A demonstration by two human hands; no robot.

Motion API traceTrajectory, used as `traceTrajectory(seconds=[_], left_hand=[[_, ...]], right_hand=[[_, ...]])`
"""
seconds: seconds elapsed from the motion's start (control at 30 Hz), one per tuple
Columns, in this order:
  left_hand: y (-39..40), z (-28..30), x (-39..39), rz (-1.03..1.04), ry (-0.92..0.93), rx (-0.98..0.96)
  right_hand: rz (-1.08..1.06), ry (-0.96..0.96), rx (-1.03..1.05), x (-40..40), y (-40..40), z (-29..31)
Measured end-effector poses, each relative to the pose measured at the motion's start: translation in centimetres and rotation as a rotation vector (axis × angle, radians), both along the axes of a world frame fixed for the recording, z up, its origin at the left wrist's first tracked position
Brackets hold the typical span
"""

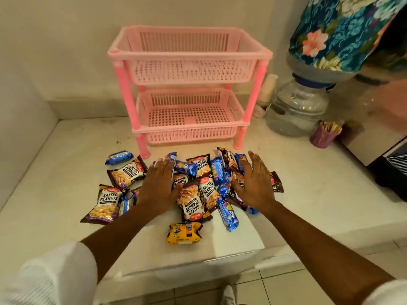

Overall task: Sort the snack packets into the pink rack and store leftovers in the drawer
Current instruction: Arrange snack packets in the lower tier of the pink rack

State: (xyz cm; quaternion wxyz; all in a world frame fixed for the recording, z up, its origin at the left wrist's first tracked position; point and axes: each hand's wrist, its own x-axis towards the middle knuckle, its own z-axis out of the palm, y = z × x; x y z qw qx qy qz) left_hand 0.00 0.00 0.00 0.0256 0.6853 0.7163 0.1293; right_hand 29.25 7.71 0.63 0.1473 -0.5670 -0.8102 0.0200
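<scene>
Nearest the camera, two forearms reach forward out of white sleeves (55, 274) over a pale counter (55, 164). A yellow biscuit packet (184, 233) lies alone at the front edge of the counter, just apart from the main heap. Beyond it the snack packets spread in a loose pile: dark Salted Peanuts bags (191, 200) (several lie upside down or tilted) mixed with blue biscuit packets (226, 213). The left hand (159, 183) rests palm down on the left part of the heap, fingers straight and together, holding nothing. The right hand (253, 183) is likewise flat and spread over the right part of the heap, fingers extended, with no packet pinched or gripped. To the left, one peanut bag (105, 203) lies clear of the hands, and one blue packet (119, 157) sits by itself near the rack's front left leg. Behind the pile stands the pink rack (189, 89), two slotted tiers on pink posts, both tiers showing bare perforated floors. To its right, against the wall, stand a clear water jar (297, 111) topped by a bottle under a floral cover (343, 29), and a small purple cup (323, 136) holding sticks. No drawer can be made out for certain.
</scene>
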Motion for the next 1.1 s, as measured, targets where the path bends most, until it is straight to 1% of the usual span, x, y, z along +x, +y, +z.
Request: traceTrajectory(seconds=[0.17,0.3,0.4,0.53,0.7,0.9,1.1], left_hand=[[1.9,0.0,3.5,-0.072,-0.008,0.019],[3.2,-0.6,5.8,-0.082,0.009,-0.055],[4.0,-1.4,6.8,-0.054,0.048,-0.127],[5.4,-1.9,7.6,-0.011,0.066,-0.173],[7.2,-2.1,9.5,0.038,0.085,-0.206],[8.5,-2.1,12.0,0.113,0.089,-0.15],[9.4,-2.5,13.9,0.255,-0.005,-0.147]], right_hand=[[-0.041,-0.018,-0.042,0.4,-0.5,-2.0],[0.001,0.027,-0.027,0.9,-0.2,-3.3],[0.016,0.094,-0.103,1.0,0.2,-4.1],[0.017,0.239,-0.171,1.0,0.6,-4.6],[0.009,0.296,-0.255,1.2,1.6,-5.3],[0.016,0.351,-0.268,1.6,2.4,-5.7],[0.019,0.367,-0.276,1.8,2.5,-6.2]])
